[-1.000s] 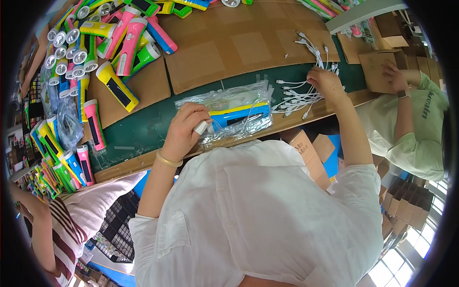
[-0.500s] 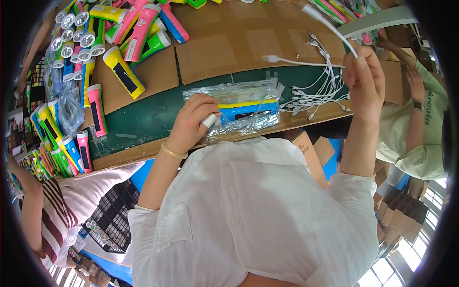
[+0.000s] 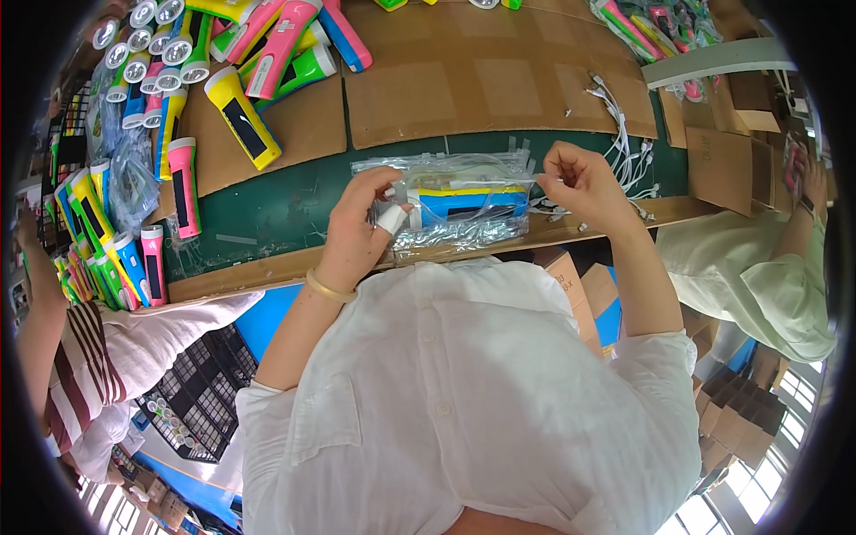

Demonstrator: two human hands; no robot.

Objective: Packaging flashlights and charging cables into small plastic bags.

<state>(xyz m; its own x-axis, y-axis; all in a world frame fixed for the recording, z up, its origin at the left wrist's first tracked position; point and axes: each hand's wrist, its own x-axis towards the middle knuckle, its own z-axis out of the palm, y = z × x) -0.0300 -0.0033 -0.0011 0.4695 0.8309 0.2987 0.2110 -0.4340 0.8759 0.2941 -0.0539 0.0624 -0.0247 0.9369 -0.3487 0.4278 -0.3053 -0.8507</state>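
A clear plastic bag [image 3: 450, 239] lies before me on the green tabletop. Inside it is a yellow and blue flashlight [image 3: 473, 201], lying sideways, with a thin white cable over it. At the bag's left end is my left hand [image 3: 357, 218], its thumb and fingers apart; one digit wears a white wrap. My right hand [image 3: 581, 185] is curled in a pinch at the bag's right edge. What its fingertips hold is hidden. Just beyond that hand lies a bundle of white charging cables [image 3: 624, 143].
Many colourful flashlights [image 3: 241, 120] are heaped at the far left, with others standing below them. Cardboard sheets [image 3: 499, 80] cover the table's far part. A grey curved bar [image 3: 713, 64] crosses the far right. Co-workers' arms show at both sides.
My right hand has come down and left to the bag; the white cable it held up no longer shows there. My left hand's fingers have spread from their closed hold at the bag's left end.
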